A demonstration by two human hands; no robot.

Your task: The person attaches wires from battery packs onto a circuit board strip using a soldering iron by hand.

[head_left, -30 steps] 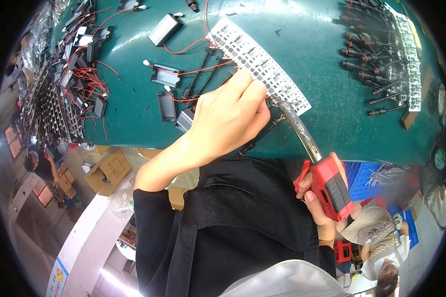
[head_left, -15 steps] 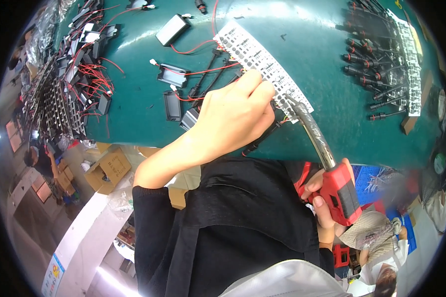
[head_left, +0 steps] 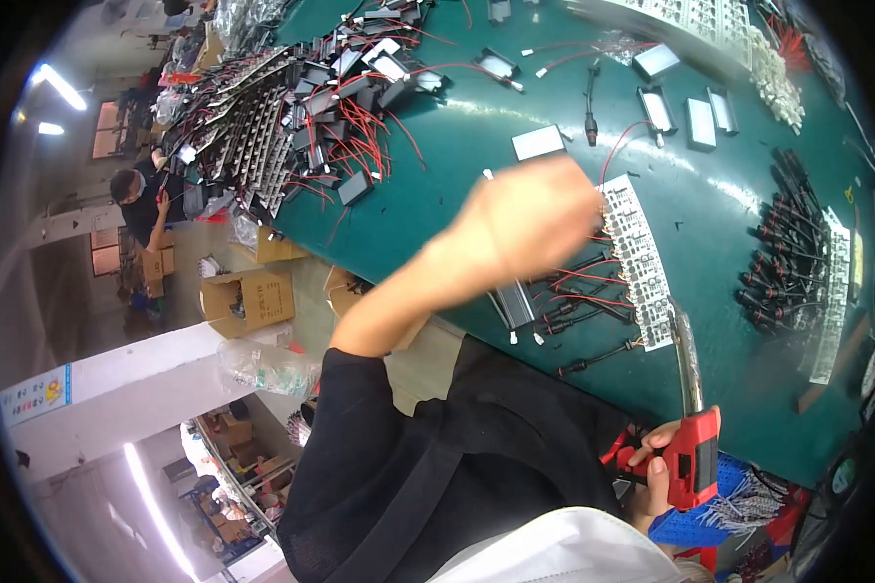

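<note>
My right hand [head_left: 659, 476] is wrapped round the red and black grip of a soldering gun [head_left: 695, 457]. Its metal tube points away from me, the tip by the near right edge of a white circuit board panel [head_left: 635, 255]. On the panel's left side, red wires and black cables with connectors [head_left: 585, 361] run out. My left hand [head_left: 544, 219] is lifted over the table beside the panel's far left end. Motion smears its fingers, so whether they hold anything is unclear. Beneath that forearm lies a dark rectangular case [head_left: 515, 303].
A heap of board strips [head_left: 253, 136] and small black cases with red wires covers the left. Black connector cables [head_left: 780, 253] lie beside another white panel [head_left: 832, 301] at right. Silver-faced cases [head_left: 701, 123] are scattered at the back. A person [head_left: 141, 204] stands far left.
My left hand has come off the panel and moved up to its far left end. The soldering gun's tip has shifted to the panel's near right edge. The whole view has turned leftward.
</note>
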